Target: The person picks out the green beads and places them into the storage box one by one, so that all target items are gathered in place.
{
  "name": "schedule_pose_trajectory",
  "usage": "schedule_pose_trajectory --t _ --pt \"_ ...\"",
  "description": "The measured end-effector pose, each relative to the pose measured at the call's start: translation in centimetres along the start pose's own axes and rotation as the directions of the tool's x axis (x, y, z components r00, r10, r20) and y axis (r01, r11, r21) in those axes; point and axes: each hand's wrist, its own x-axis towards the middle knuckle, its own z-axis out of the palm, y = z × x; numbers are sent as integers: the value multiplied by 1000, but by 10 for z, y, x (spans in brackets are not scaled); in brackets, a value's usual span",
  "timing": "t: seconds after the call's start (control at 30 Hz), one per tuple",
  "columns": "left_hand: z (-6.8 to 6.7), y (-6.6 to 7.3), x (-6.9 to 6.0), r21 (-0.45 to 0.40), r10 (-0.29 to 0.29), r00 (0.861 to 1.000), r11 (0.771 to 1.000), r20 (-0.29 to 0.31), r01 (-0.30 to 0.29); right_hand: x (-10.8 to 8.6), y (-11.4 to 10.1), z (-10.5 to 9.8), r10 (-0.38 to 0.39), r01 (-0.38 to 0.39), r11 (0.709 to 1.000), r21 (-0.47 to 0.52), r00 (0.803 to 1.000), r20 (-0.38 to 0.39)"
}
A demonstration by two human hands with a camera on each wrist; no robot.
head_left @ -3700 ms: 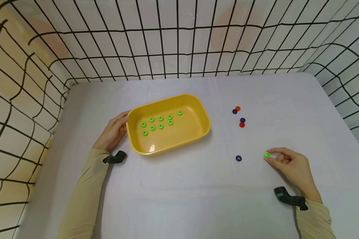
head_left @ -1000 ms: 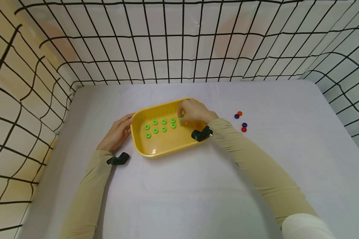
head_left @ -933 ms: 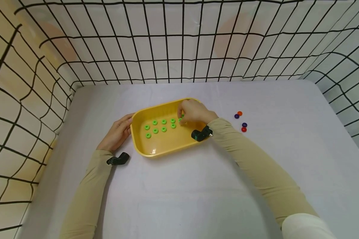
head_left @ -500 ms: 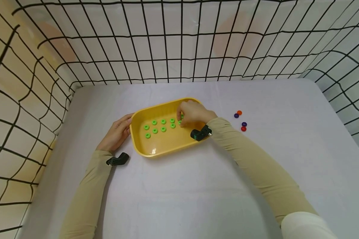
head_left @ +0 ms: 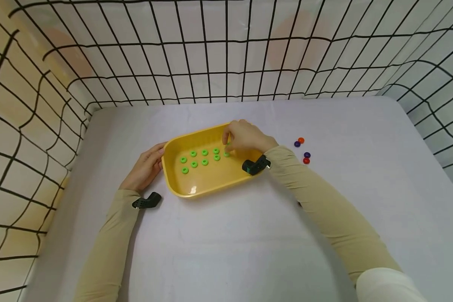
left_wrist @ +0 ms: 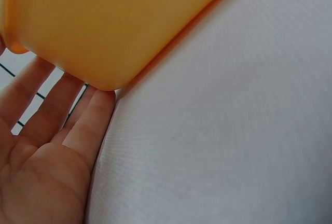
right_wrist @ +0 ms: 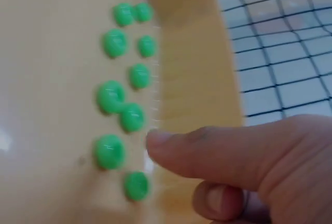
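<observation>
A yellow tray (head_left: 196, 184) lies on the table, with several green ring-shaped beads (head_left: 205, 162) in two rows inside. My left hand (head_left: 144, 167) rests against the tray's left end. In the left wrist view its fingers (left_wrist: 44, 110) lie fairly straight along the outer wall. Over the tray's right part is my right hand (head_left: 245, 136), thumb and index finger apart near the right end of the rows. The right wrist view has the thumb (right_wrist: 202, 149) stretched above the beads and another finger bent below it, with no bead visible between them.
To the tray's right lie an orange bead (head_left: 301, 140), two purple beads (head_left: 297, 144) and a red bead (head_left: 306, 161). A small dark thing (head_left: 300, 204) peeks out beside the right sleeve. Black wire mesh (head_left: 226, 75) surrounds the table's back and sides.
My right hand carried a pinched green bead from the table's right side into the tray. Now its fingers have parted and lifted slightly off the beads. The left hand stays at the tray.
</observation>
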Motion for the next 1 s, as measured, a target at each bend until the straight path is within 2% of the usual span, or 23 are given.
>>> schedule_pose_trajectory --t 0.1,0.2,0.37,0.5,0.7,1.0 --pt "0 -1 0 -13 8 1000 1000 8 -8 -8 4 -14 -8 14 997 72 997 -79" --pt "1 -1 -1 -18 14 1000 1000 25 -13 -23 10 -35 5 16 993 118 985 -173" --pt "-1 1 0 -16 9 999 1000 37 -9 -57 25 -73 64 -15 987 158 949 -307" --pt "-4 2 -1 -19 8 1000 1000 27 -8 -87 42 -90 137 -65 979 194 913 -385" --pt "-9 -1 -7 -22 0 1000 1000 9 1 -125 68 -86 267 -173 954 247 865 -426" --pt "-13 -6 -9 -45 -21 1000 999 -14 21 -163 97 -58 314 -204 941 269 824 -473"
